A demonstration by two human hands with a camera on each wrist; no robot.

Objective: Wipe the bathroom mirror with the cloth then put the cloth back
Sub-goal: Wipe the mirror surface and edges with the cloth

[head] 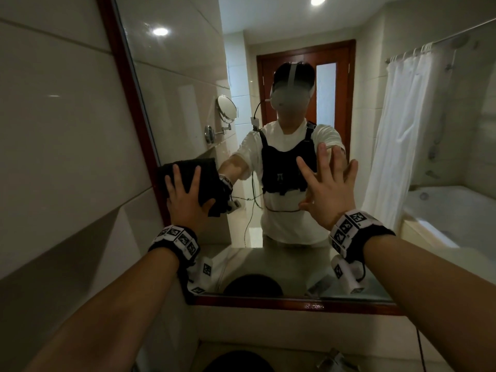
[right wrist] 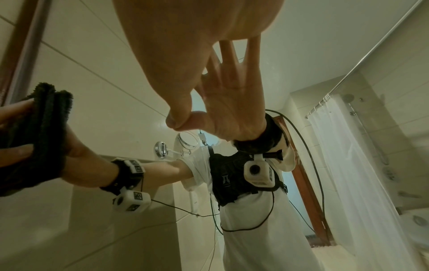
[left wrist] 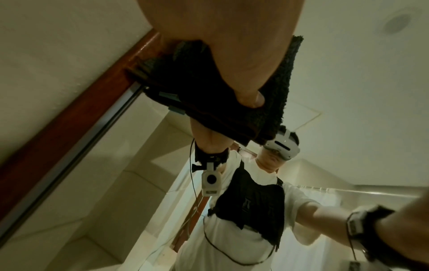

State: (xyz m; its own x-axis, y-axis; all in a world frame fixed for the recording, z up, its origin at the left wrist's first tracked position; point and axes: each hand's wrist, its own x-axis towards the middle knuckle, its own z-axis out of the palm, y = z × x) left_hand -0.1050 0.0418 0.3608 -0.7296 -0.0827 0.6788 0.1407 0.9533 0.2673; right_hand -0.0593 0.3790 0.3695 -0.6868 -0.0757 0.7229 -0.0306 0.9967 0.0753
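The wood-framed bathroom mirror (head: 188,76) fills the wall ahead. My left hand (head: 185,200) presses a folded dark cloth (head: 208,178) flat on the glass, right against the left frame (head: 126,76). Its fingers lie straight and spread over the cloth. In the left wrist view the thumb (left wrist: 253,99) lies on the cloth (left wrist: 278,82). My right hand (head: 330,191) is spread flat, holding nothing, with its fingertips on the glass to the right of the cloth. In the right wrist view the right hand's (right wrist: 185,55) thumb tip meets its own reflection, and the cloth (right wrist: 46,128) shows at the left.
A tiled wall (head: 53,130) runs close on the left. Below the mirror's bottom frame (head: 295,303) are a dark basin (head: 239,361) and a tap (head: 332,358). A thin cable (head: 418,345) hangs at the right. The glass reflects a door, shower curtain, bathtub and round shaving mirror.
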